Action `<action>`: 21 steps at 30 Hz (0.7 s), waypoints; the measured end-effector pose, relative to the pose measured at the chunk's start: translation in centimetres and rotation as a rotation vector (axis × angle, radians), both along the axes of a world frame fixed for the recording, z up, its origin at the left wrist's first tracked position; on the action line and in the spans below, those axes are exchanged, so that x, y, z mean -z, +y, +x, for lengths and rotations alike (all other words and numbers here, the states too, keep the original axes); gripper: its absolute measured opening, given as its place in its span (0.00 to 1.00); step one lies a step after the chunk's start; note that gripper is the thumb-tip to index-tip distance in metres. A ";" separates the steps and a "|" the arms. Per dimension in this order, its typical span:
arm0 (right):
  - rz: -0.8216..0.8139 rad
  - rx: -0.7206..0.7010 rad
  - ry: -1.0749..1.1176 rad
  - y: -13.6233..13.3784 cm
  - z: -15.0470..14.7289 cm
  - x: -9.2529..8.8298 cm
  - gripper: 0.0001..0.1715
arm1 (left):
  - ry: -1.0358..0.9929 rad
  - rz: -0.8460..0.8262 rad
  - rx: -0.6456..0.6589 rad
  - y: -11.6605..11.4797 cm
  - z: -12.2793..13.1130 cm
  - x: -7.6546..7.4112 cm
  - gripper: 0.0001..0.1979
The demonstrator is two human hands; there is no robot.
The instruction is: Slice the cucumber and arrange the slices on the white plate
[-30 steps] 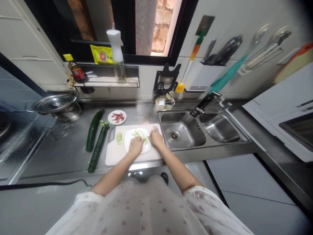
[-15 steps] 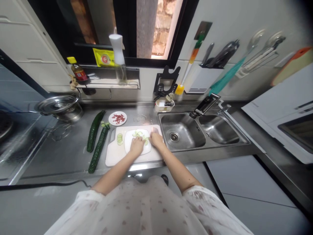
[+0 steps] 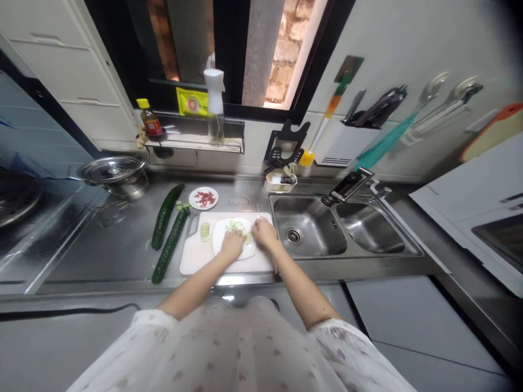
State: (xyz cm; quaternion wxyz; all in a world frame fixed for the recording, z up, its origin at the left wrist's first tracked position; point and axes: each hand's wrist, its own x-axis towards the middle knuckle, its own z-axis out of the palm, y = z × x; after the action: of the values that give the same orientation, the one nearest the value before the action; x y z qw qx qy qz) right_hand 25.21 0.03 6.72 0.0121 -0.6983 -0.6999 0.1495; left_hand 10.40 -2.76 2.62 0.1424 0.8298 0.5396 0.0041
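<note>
A white plate (image 3: 219, 246) lies on a pale cutting board (image 3: 194, 263), with thin cucumber slices (image 3: 234, 224) along its far and right sides. My left hand (image 3: 232, 244) reaches over the plate, its bent fingers pressed together on slices near the middle. At the plate's right edge, my right hand (image 3: 265, 233) is closed with curled fingers; whatever it pinches is hidden. A short overlapping row of cucumber slices (image 3: 205, 232) rests on the board's left part. Left of the board lie a whole cucumber (image 3: 166, 218) and a cut cucumber (image 3: 170, 249).
Behind the board stands a small dish (image 3: 192, 197) of chopped red bits. To the right is a double sink (image 3: 310, 226) with a black faucet (image 3: 347, 185). A lidded steel pot (image 3: 134, 182) stands at the back left, near a wire rack (image 3: 113, 213).
The camera view has shifted, so everything appears slightly to the right. Both hands stay at the plate, with only small finger movements.
</note>
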 end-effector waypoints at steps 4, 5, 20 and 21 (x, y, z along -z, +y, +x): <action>0.075 0.024 0.113 -1.2 0.4 -1.0 0.14 | -0.105 0.019 -0.063 -0.9 -1.0 -0.1 0.19; 0.096 0.040 0.145 -1.7 0.6 -1.0 0.14 | -0.150 0.043 -0.083 -1.3 -1.4 0.0 0.19; 0.187 0.070 0.411 -6.6 2.6 1.0 0.15 | -0.251 0.172 -0.785 -3.5 -12.1 2.6 0.14; 0.184 0.068 0.411 -6.6 2.4 0.9 0.15 | -0.234 0.158 -0.806 -3.3 -12.3 2.5 0.14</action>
State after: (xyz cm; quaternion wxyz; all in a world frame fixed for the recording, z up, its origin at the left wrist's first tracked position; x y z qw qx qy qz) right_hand 27.63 -6.53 5.77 0.2230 -0.6723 -0.6696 0.2236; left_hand -1.87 -6.11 0.09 0.1258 0.5547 0.7991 0.1948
